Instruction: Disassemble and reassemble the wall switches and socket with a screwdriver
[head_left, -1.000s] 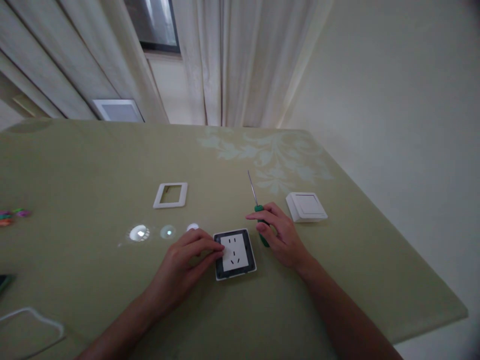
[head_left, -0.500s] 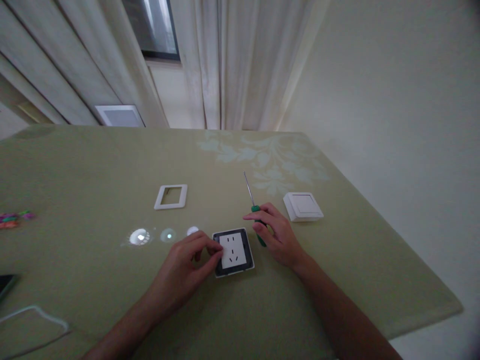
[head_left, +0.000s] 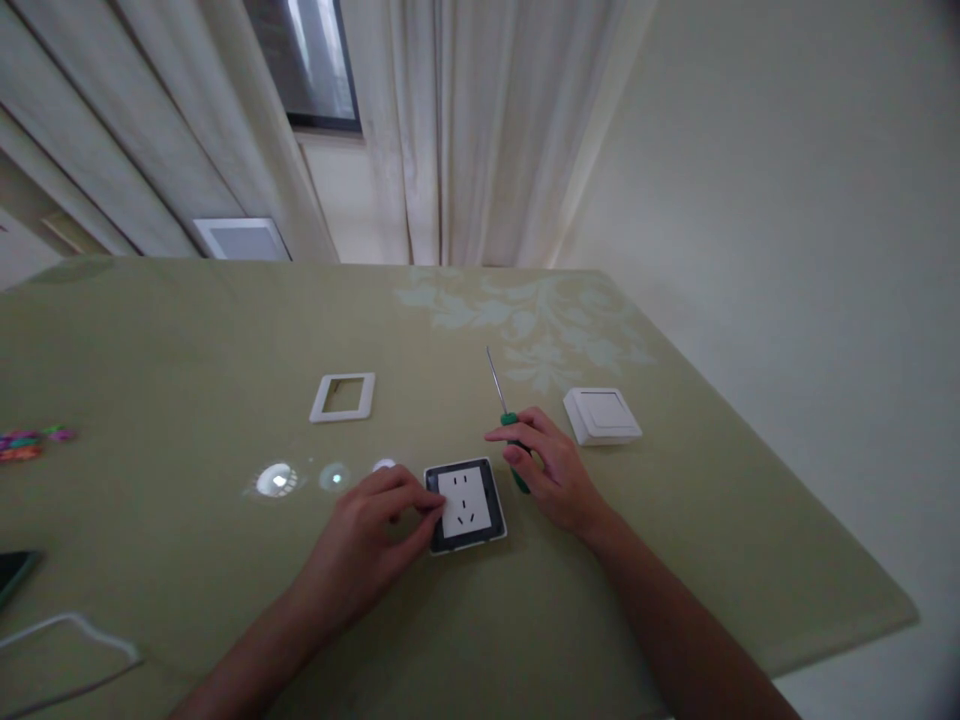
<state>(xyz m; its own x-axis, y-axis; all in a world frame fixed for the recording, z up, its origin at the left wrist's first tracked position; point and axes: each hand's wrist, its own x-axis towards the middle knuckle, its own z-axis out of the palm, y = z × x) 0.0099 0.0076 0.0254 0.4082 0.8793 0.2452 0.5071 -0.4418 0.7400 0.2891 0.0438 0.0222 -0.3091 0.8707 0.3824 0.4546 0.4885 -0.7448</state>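
Note:
A wall socket point(head_left: 465, 503) with a white face and dark border lies flat on the olive-green table point(head_left: 187, 330). My left hand point(head_left: 367, 545) rests at its left edge, fingers curled and pinching that side. My right hand point(head_left: 547, 475) lies just right of the socket, wrapped round the green handle of a screwdriver point(head_left: 501, 403) whose thin metal shaft points away from me.
A white frame point(head_left: 343, 397) lies beyond the socket. A white switch point(head_left: 602, 415) sits to the right. Bright light spots point(head_left: 276, 479) shine on the table's left. Coloured bits point(head_left: 30, 442), a dark object point(head_left: 13, 570) and a white cable point(head_left: 71, 640) lie at far left. Table edge runs near right.
Both hands and the socket stay in place; only the view has shifted slightly downward.

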